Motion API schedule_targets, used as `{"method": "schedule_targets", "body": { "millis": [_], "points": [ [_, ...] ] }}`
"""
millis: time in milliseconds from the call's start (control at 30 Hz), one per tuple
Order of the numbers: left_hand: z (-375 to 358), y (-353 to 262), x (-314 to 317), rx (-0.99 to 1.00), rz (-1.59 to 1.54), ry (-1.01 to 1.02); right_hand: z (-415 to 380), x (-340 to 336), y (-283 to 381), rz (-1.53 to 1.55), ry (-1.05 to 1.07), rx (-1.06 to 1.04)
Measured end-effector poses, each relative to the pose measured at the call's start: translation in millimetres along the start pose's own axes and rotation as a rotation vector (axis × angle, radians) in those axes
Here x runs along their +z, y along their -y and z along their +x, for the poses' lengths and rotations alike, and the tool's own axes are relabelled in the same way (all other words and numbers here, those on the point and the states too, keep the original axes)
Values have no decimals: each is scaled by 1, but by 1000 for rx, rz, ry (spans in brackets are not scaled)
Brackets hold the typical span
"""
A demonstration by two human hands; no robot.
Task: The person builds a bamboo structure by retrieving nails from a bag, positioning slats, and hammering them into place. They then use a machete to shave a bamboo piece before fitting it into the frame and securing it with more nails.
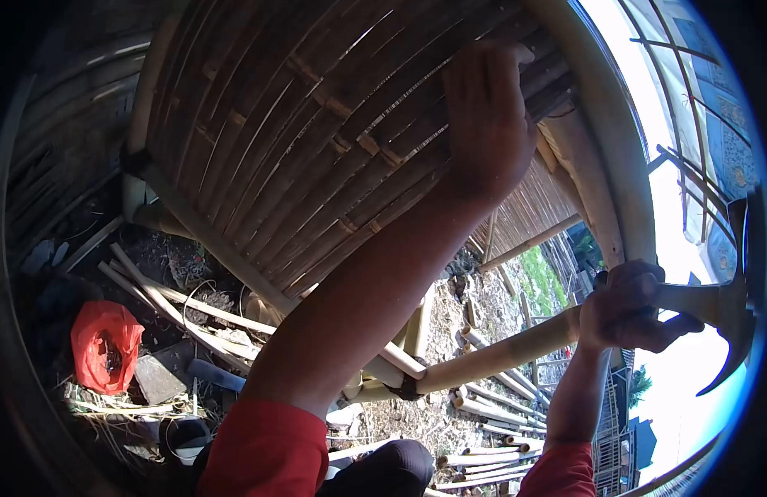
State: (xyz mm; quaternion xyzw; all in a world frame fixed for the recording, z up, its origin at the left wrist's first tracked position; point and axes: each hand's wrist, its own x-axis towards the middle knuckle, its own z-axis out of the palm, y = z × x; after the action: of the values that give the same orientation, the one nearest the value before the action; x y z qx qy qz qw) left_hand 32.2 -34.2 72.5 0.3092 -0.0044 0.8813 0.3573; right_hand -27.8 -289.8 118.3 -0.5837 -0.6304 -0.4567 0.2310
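My right hand (pixel 628 306) is wrapped around the handle of a claw hammer (pixel 735 306). The hammer's head is at the far right, its curved claw pointing down. Higher up, my left hand (pixel 491 108) is in shadow against a panel of split bamboo slats (pixel 317 124), next to a thick bamboo pole (pixel 603 108). Its fingers are bent and close together; whatever they hold, if anything, is hidden. Below the hammer hand, a bamboo crossbar (pixel 499 352) runs to a dark lashed joint (pixel 406 387).
Bamboo poles (pixel 491 455) lie piled on the ground below. At lower left are a red plastic bag (pixel 106 348), a grey block (pixel 164 373) and loose bamboo strips (pixel 197 311). A lower frame pole (pixel 217 240) edges the slat panel. My knee (pixel 391 468) shows at the bottom.
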Motion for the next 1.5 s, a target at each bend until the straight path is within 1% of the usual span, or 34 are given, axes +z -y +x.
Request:
{"method": "schedule_targets", "body": {
  "millis": [67,133,167,200,233,267,300,333,367,400,467,533,600,667,700,733,767,800,833,867,900,933,967,1000,1033,1067,1133,1233,1300,1333,1400,1433,1467,1500],
  "points": [
    [0,3,-2,3,-23,19,-24,-2,20,-118,-187,255],
    [-3,3,-1,-3,-55,41,-22,18,60,-181,-28,391],
    [-3,4,-1,-39,-119,45,-38,23,69,-33,-17,526],
    [-4,4,-4,-76,-182,49,-47,20,83,238,47,733],
    [-6,5,-12,-106,-190,126,-52,18,97,385,53,876],
    [-8,6,-22,-98,-190,136,-57,15,107,538,58,1013],
    [-12,5,-34,-29,-161,173,-64,8,109,547,48,1015],
    [-17,4,-46,42,-134,209,-71,-3,106,787,101,1077],
    [-25,4,-61,38,-113,275,-76,-11,103,1027,153,1129],
    [-34,2,-75,43,-117,287,-81,-14,101,1034,140,1130],
    [-50,-1,-99,-13,49,342,-82,-14,96,1681,-130,1038],
    [-69,-1,-118,-29,102,378,-69,-15,95,1659,-129,1075],
    [-72,-4,-135,-39,156,414,-72,-19,88,1303,120,1031],
    [-67,-5,-150,38,229,644,-66,-14,91,1245,137,1065],
    [-74,1,-156,27,269,706,-58,-8,94,733,159,1005],
    [-74,3,-160,25,263,701,-44,-2,95,224,177,908],
    [-74,6,-164,51,300,757,-31,-6,85,145,176,834],
    [-73,8,-166,75,336,809,-3,9,82,129,64,660],
    [-74,9,-167,64,326,801,20,18,79,245,-35,592],
    [-75,9,-167,74,346,806,56,47,94,265,-338,656],
    [-75,9,-167,87,366,813,75,18,82,496,39,545],
    [-75,9,-168,82,354,809,94,11,49,948,129,416],
    [-76,10,-168,83,363,810,115,33,64,803,-100,496],
    [-76,10,-168,84,373,809,137,44,59,981,36,471],
    [-77,9,-167,81,366,806,153,58,58,949,108,447],
    [-77,10,-167,61,359,808,167,69,53,918,96,485],
    [-76,12,-168,44,355,807,186,111,70,487,-235,608],
    [-76,11,-170,32,356,793,200,135,66,436,-233,572],
    [-77,14,-170,57,333,784,204,146,63,263,-361,556],
    [-77,14,-169,51,334,785,204,150,63,262,-356,559],
    [-76,14,-170,63,345,795,203,160,61,87,-556,457],
    [-75,15,-169,58,350,794,204,157,59,93,-557,471],
    [-75,15,-169,70,356,780,198,82,-35,790,36,201],
    [-76,14,-169,79,363,766,187,80,-44,673,-22,139]
  ]
}}
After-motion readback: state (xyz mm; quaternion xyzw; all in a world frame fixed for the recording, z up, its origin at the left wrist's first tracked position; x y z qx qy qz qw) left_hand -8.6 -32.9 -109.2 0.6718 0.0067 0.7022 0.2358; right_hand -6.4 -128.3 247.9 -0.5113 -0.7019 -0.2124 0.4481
